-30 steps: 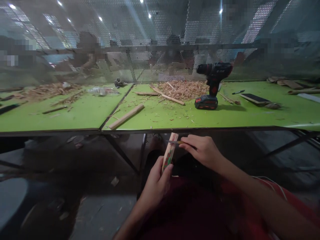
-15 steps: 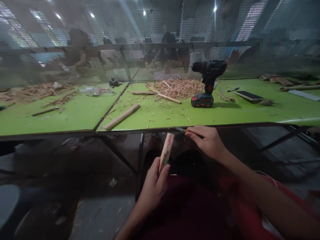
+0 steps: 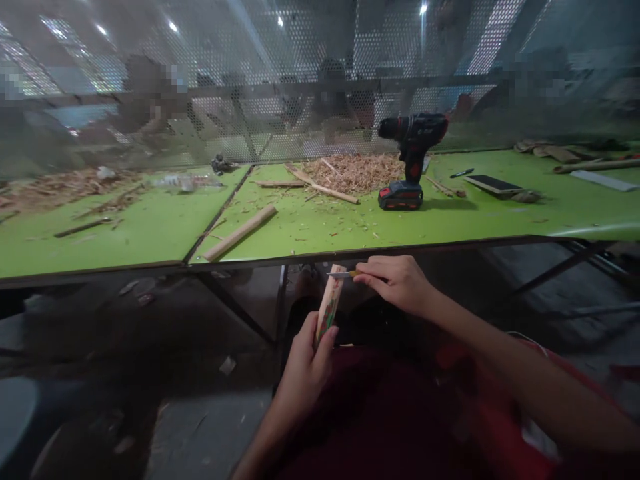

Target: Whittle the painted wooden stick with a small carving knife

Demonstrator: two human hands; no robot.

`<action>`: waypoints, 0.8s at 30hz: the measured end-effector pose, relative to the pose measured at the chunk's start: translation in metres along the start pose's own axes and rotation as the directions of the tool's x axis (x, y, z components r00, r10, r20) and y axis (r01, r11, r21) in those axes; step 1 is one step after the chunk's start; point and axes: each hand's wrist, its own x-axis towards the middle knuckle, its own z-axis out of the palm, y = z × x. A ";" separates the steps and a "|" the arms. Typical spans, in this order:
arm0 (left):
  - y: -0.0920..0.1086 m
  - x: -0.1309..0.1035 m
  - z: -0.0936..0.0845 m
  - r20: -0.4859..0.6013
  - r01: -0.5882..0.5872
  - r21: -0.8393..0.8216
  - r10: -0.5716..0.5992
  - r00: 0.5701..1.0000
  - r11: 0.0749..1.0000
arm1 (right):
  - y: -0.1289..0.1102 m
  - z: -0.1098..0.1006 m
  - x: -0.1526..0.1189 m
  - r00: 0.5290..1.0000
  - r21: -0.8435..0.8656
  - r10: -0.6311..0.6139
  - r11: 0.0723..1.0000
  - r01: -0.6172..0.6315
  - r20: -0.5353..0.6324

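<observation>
In the head view, your left hand (image 3: 309, 357) wraps the lower part of the wooden piece (image 3: 329, 300), thumb along its side, probably to steady it while leaving the upper end free. That piece tilts upward in front of the bench edge, over your lap. Your right hand (image 3: 397, 283) pinches the small knife (image 3: 344, 274) by its handle, seemingly for fine control; its blade lies across the upper end, though whether it bites is unclear.

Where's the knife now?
Head view, near centre: knife in the right hand, crossing the upper end of the wooden piece in the left hand.
</observation>
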 end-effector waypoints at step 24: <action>-0.001 -0.005 0.001 0.008 -0.002 0.026 0.002 1.000 1.000 | -0.013 -0.007 -0.003 0.998 -0.027 0.004 1.000 -0.003 0.065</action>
